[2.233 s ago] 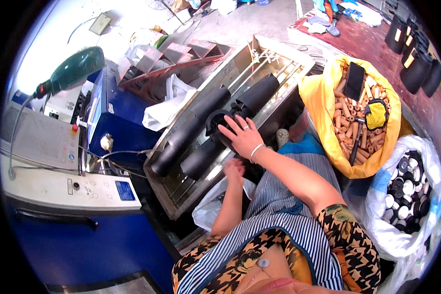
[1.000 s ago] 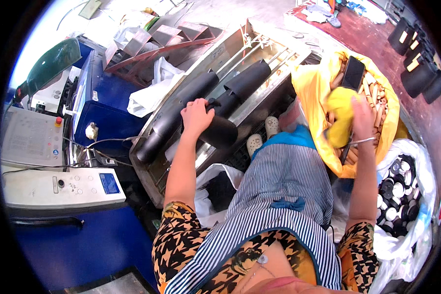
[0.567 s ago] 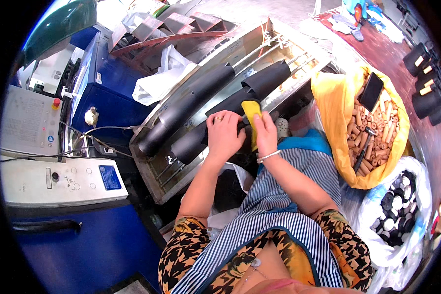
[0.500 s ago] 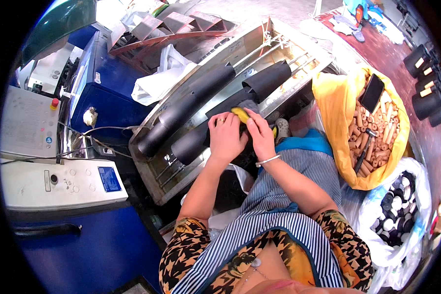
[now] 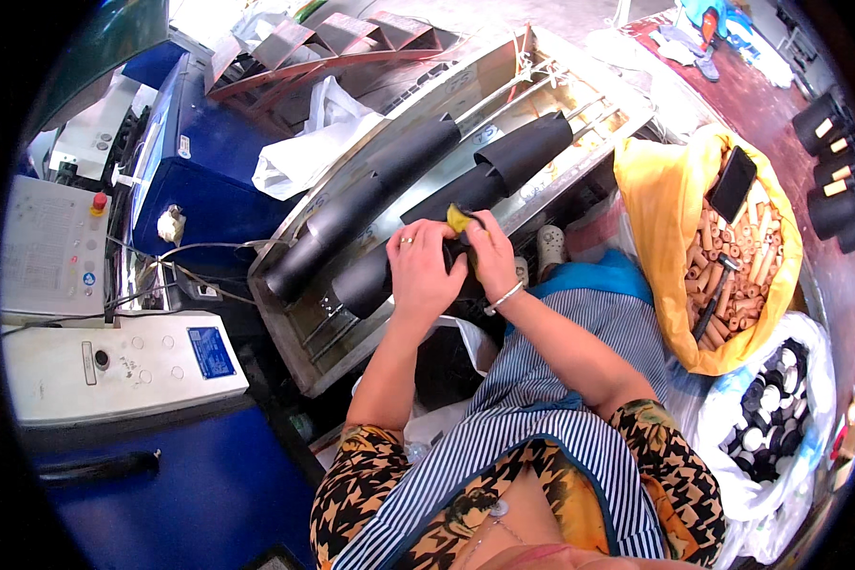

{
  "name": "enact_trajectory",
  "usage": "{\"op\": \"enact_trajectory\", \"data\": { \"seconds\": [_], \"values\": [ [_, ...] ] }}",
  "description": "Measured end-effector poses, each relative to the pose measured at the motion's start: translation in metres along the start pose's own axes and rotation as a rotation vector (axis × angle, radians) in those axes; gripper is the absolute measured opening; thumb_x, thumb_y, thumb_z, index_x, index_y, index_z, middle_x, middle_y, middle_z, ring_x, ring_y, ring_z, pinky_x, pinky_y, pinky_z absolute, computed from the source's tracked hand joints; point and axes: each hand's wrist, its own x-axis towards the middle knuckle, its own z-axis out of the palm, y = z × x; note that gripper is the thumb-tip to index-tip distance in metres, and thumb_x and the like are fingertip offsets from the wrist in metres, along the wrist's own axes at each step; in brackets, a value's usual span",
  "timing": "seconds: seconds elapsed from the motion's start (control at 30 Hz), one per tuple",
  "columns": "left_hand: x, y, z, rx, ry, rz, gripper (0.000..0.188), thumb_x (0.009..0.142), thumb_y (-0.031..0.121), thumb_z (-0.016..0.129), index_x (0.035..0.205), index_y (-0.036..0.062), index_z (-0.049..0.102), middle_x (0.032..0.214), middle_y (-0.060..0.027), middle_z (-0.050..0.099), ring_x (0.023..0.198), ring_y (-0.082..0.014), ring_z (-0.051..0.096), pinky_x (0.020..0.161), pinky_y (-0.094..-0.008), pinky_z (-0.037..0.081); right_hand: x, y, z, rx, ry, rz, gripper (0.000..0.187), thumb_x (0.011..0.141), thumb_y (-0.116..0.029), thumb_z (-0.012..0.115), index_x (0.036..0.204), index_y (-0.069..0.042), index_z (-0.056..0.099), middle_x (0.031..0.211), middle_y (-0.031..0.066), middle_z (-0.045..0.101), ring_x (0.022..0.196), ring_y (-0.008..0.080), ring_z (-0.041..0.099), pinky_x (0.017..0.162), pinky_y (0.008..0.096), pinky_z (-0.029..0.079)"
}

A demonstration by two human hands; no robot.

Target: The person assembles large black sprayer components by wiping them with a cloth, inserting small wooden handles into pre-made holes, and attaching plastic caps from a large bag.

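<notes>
My right hand (image 5: 492, 258) is closed round a small yellow-and-dark piece (image 5: 459, 219), too partly covered to name, whose yellow part sticks up above the fingers. Beside it, my left hand (image 5: 426, 271) has its fingers curled in towards the same spot. Something dark lies between the two hands; what the left fingers grip is hidden. Both hands are over the near row of black tapered tubes (image 5: 532, 152), which lie end to end along metal rods (image 5: 594, 112) in a long tray (image 5: 304, 370). A second row of black tubes (image 5: 356, 204) runs parallel on the far side.
To the right, a yellow sack (image 5: 646, 228) holds tan tubes, a phone (image 5: 733, 183) and a hammer (image 5: 716, 299). Below it, a white bag (image 5: 717, 427) contains black and white round caps. A white control panel (image 5: 123, 366) and blue machine housing (image 5: 176, 475) stand at left.
The yellow piece now stands more upright, with less of it showing in my right hand. The right hand has shifted slightly left and down; the left hand has moved slightly left.
</notes>
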Motion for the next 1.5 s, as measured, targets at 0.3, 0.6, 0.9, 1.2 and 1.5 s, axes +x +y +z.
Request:
{"op": "enact_trajectory", "data": {
  "seconds": [0.3,0.6,0.9,1.2,1.5],
  "values": [
    [-0.081,-0.032,-0.041,0.018,0.143,-0.183,0.034,0.071,0.025,0.079,0.096,0.01,0.061,0.102,-0.0037,0.064,0.106,-0.0301,0.056,0.103,-0.0501,0.032,-0.098,0.002,0.003,-0.829,-0.628,-0.457,0.043,0.086,-0.024,0.061,0.125,-0.006,0.058,0.137,0.0164,0.049,0.138,0.0329,0.038,0.108,0.0465,0.033],
    [-0.13,0.034,-0.078,0.158,0.364,0.23,0.023,0.075,0.025,0.074,0.09,0.0146,0.059,0.097,0.0016,0.064,0.099,-0.0234,0.057,0.112,-0.0546,0.022,-0.022,-0.061,0.001,-0.847,-0.179,-0.633,0.043,0.09,-0.037,0.056,0.129,-0.021,0.062,0.143,0.0128,0.046,0.13,0.0351,0.044,0.11,0.0481,0.03],
    [-0.148,0.051,-0.048,0.155,0.501,0.365,0.013,0.078,0.016,0.059,0.09,0.0179,0.065,0.103,0.0088,0.066,0.101,-0.0131,0.056,0.112,-0.0527,0.018,0.0,-0.08,-0.013,-0.324,0.278,-0.139,0.027,0.098,-0.026,0.057,0.1,-0.001,0.066,0.079,0.0079,0.061,0.072,0.009,0.05,0.066,0.0271,0.043],
    [-0.138,0.065,-0.007,0.262,0.639,0.205,0.028,0.086,0.035,0.07,0.101,0.0163,0.057,0.103,0.0047,0.061,0.104,-0.0195,0.053,0.114,-0.0492,0.015,-0.049,-0.078,0.015,0.449,0.203,0.227,0.046,0.103,-0.042,0.043,0.136,-0.008,0.043,0.126,0.0062,0.053,0.114,0.0172,0.051,0.103,0.0331,0.038],
    [-0.1,0.045,-0.023,-1.265,0.851,-0.49,0.032,0.1,0.03,0.057,0.117,0.0041,0.05,0.12,-0.008,0.057,0.113,-0.0241,0.055,0.102,-0.042,0.042,-0.156,-0.008,0.0,0.072,-0.219,0.359,0.061,0.106,-0.039,0.032,0.149,0.003,0.025,0.15,0.016,0.037,0.141,0.0264,0.033,0.116,0.0336,0.023]
  ]
}}
